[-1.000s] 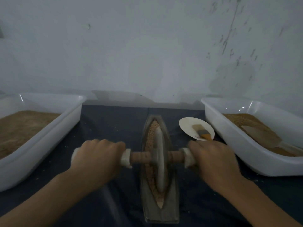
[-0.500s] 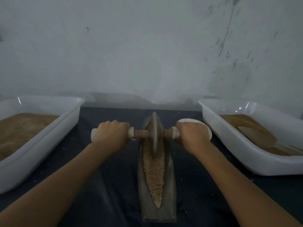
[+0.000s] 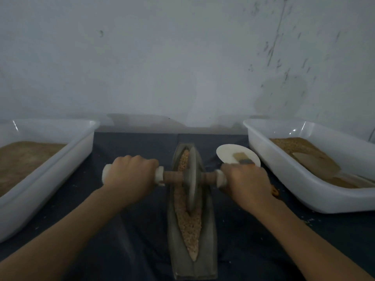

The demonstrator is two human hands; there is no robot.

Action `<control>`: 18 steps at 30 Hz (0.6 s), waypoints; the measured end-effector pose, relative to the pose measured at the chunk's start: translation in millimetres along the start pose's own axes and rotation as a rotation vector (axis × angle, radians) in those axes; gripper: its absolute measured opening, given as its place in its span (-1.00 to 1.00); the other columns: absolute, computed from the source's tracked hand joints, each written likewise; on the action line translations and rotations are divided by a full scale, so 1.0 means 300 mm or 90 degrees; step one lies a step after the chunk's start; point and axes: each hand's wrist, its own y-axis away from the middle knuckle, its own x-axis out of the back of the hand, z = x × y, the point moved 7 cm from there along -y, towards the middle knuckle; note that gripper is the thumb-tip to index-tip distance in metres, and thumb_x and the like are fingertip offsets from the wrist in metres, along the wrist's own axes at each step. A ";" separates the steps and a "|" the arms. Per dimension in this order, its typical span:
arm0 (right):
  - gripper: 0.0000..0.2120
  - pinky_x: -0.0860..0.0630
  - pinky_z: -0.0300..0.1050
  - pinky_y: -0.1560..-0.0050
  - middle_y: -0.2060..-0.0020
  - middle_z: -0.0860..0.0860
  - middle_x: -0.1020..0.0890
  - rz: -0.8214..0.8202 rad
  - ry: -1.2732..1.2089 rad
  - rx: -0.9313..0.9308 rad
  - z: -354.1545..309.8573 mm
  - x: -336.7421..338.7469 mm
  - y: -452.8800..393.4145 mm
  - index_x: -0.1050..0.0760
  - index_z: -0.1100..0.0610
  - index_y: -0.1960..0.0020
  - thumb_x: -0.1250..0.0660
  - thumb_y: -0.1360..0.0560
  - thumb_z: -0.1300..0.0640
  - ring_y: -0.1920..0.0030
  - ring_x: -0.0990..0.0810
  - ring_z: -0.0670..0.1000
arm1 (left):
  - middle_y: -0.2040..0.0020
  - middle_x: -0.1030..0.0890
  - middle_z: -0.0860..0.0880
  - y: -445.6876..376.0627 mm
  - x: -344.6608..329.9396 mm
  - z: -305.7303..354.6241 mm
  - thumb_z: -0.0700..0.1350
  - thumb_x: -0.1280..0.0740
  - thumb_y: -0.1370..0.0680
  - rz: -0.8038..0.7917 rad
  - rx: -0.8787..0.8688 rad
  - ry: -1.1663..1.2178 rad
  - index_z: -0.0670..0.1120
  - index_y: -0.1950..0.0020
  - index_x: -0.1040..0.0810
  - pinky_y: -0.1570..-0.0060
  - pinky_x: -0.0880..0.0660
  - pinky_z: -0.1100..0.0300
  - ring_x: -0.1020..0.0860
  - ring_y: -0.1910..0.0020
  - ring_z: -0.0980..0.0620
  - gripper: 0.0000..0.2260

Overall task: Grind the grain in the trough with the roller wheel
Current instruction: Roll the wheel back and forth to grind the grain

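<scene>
A long boat-shaped stone trough [image 3: 209, 230] lies lengthwise on the dark cloth in front of me, filled with tan grain [image 3: 190, 228]. A grey roller wheel [image 3: 191, 177] stands upright in the trough's far half, on a wooden axle with white end grips. My left hand [image 3: 129, 179] grips the left handle. My right hand [image 3: 246, 183] grips the right handle. Both sets of fingers curl over the grips, hiding most of them.
A white tub [image 3: 60, 159] of brown ground meal sits at the left. Another white tub [image 3: 300, 179] at the right holds grain and a wooden scoop [image 3: 316, 165]. A small white dish [image 3: 227, 154] with a brush [image 3: 243, 159] lies behind my right hand. A grey wall stands behind.
The wheel rolled from the trough's middle to its far end, and has now come back toward me to the far half. Both hands kept their grip.
</scene>
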 end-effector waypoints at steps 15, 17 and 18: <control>-0.58 -0.29 -0.18 0.57 0.54 -0.01 -0.44 0.066 -0.038 0.055 -0.051 0.165 0.132 -0.39 0.05 0.39 -0.62 0.02 0.21 0.56 -0.39 0.01 | 0.51 -0.38 0.09 0.224 0.063 0.012 0.13 -0.53 -0.18 0.110 -0.083 0.020 0.11 0.33 -0.21 0.49 -0.11 0.24 -0.41 0.59 0.05 -0.54; -0.60 -0.35 -0.17 0.57 0.52 -0.02 -0.49 0.041 -0.031 0.054 -0.048 0.130 0.096 -0.43 0.05 0.36 -0.64 -0.02 0.13 0.54 -0.44 0.00 | 0.43 -0.38 0.10 0.176 0.027 0.002 0.19 -0.37 -0.38 0.060 -0.029 0.018 0.10 0.27 -0.26 0.40 -0.21 0.17 -0.46 0.44 0.04 -0.69; -0.63 -0.33 -0.18 0.54 0.49 -0.03 -0.51 0.026 -0.018 0.051 -0.043 0.101 0.062 -0.45 0.04 0.33 -0.63 -0.08 0.08 0.51 -0.47 0.01 | 0.39 -0.38 0.11 0.135 0.010 -0.002 0.18 -0.31 -0.44 0.048 -0.010 0.030 0.10 0.24 -0.28 0.36 -0.23 0.15 -0.46 0.38 0.03 -0.74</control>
